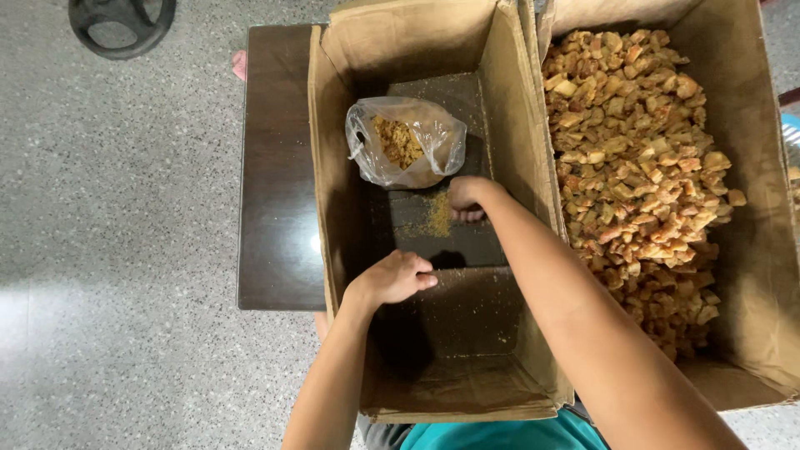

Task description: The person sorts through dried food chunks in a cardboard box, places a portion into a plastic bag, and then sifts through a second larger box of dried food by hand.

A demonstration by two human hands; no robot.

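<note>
Here, from biggest to smallest:

Floor: grey speckled stone floor under everything, with a black ring-shaped object at the top left corner.
Full box: large brown cardboard box on the right, heaped with golden-brown crumbly chunks.
Near-empty box: open brown cardboard box just left of it, the two walls touching, its flaps dusted with fine crumbs.
Table: dark glossy wooden table under the near-empty box, showing on its left side.
Bag: clear crinkled plastic bag standing on the box bottom near the far end, mouth open, partly filled with small tan crumbs.
Crumb pile: small loose heap of tan crumbs on the box bottom, just below the bag.
Right hand: reaching down into the box, fingers curled together at the crumb pile, touching it; whether it grips any cannot be told.
Left hand: loosely closed, fingers bent, resting on the box bottom near the left wall, holding nothing visible.
</note>
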